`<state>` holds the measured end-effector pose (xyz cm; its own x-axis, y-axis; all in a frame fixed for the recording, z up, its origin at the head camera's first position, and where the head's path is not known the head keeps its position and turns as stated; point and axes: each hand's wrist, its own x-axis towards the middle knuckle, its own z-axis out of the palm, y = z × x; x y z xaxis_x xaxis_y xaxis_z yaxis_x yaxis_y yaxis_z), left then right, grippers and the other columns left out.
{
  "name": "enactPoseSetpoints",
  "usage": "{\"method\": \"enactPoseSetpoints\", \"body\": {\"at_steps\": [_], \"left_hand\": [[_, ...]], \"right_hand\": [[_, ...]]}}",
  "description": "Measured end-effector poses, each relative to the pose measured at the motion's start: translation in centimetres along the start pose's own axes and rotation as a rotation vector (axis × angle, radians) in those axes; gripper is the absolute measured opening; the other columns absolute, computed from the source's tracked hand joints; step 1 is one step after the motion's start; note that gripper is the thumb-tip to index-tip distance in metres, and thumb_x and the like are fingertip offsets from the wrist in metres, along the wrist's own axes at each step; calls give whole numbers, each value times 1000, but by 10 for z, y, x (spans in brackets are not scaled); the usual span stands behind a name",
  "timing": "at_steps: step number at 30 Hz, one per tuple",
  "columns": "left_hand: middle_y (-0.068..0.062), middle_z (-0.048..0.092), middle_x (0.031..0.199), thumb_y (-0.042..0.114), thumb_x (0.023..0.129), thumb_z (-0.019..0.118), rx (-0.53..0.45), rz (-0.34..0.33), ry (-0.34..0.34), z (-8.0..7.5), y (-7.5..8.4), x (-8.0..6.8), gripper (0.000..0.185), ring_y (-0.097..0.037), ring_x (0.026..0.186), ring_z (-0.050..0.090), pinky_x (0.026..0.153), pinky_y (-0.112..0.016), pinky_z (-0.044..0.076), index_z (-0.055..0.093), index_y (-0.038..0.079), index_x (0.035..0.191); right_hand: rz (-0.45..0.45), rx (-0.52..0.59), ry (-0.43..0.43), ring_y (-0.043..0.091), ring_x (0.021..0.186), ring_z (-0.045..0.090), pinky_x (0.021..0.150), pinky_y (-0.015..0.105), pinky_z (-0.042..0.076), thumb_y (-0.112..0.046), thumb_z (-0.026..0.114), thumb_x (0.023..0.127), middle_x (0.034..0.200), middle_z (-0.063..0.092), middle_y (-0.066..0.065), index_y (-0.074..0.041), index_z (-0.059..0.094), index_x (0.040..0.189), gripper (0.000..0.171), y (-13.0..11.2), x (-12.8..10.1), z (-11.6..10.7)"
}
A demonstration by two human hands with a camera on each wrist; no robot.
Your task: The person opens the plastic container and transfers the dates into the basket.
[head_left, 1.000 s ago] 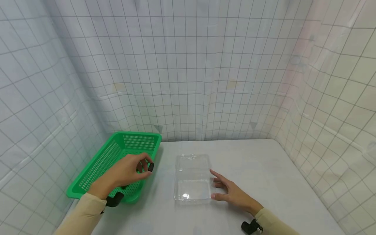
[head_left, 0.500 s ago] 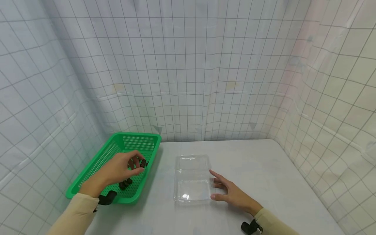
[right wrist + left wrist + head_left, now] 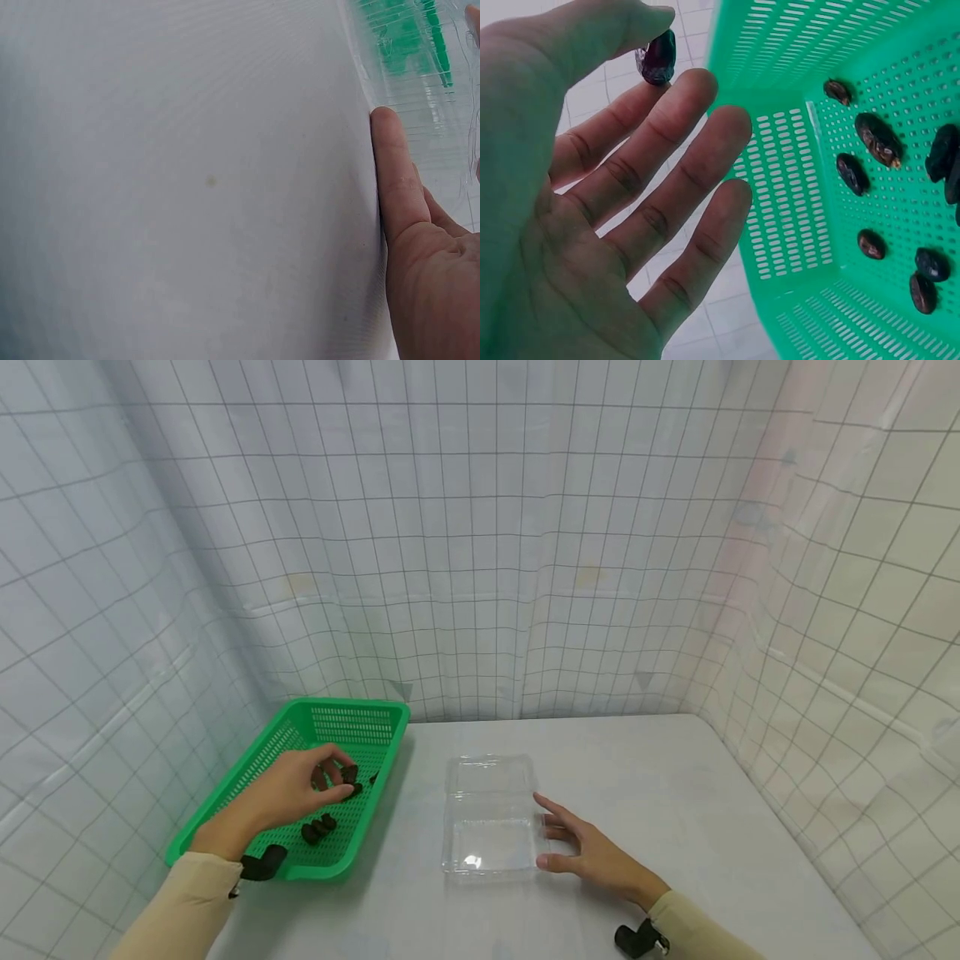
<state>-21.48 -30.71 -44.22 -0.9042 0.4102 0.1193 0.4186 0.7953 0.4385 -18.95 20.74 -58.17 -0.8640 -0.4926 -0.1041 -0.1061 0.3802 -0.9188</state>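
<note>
My left hand (image 3: 288, 792) is over the green basket (image 3: 187, 852), pinching a dark wrinkled date (image 3: 658, 58) between thumb and forefinger; its other fingers are spread apart in the left wrist view. Below, several loose dates lie on the basket's perforated floor, among them a larger one (image 3: 877, 139). My right hand (image 3: 596, 860) rests on the table beside a clear plastic clamshell box (image 3: 491, 843). Its forefinger and thumb lie along the box's right edge, and the fingers between them are partly bent. The box lies unfolded, lid part toward the back.
The white table (image 3: 645, 777) runs back to a hanging sheet (image 3: 480, 568) with a grid pattern, and similar sheets hang on both sides. The basket stands at the left, close to the left sheet. A dark camera mount (image 3: 637, 938) is strapped at my right wrist.
My left hand has moved left and slightly down, from the basket's right rim to over its inside, exposing more dates there. The right hand and the clear box have stayed put.
</note>
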Motion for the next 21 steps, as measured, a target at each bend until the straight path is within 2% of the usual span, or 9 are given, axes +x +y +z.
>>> {"method": "enactPoseSetpoints", "body": {"at_steps": [8,16,21], "left_hand": [[8,80,103,29,107,88,5,-31,-6,0,-14,-1,34,-8,92,72,80,-32,60,77,9,132],[1,81,105,26,107,87,8,-64,-28,-3,-21,0,36,-13,93,75,80,-36,62,76,4,133],[-2,82,108,24,106,87,6,-81,-47,-6,-24,1,36,-14,93,75,79,-38,61,75,3,134]], "right_hand": [[-1,6,-5,43,167,52,132,74,46,-43,84,109,188,41,18,-39,26,186,97,1,1,0],[5,8,-3,43,168,51,133,74,45,-43,84,108,188,41,17,-47,28,184,94,2,1,0],[5,13,-6,44,168,51,133,74,45,-42,84,108,188,41,18,-42,27,186,96,2,1,0]]}}
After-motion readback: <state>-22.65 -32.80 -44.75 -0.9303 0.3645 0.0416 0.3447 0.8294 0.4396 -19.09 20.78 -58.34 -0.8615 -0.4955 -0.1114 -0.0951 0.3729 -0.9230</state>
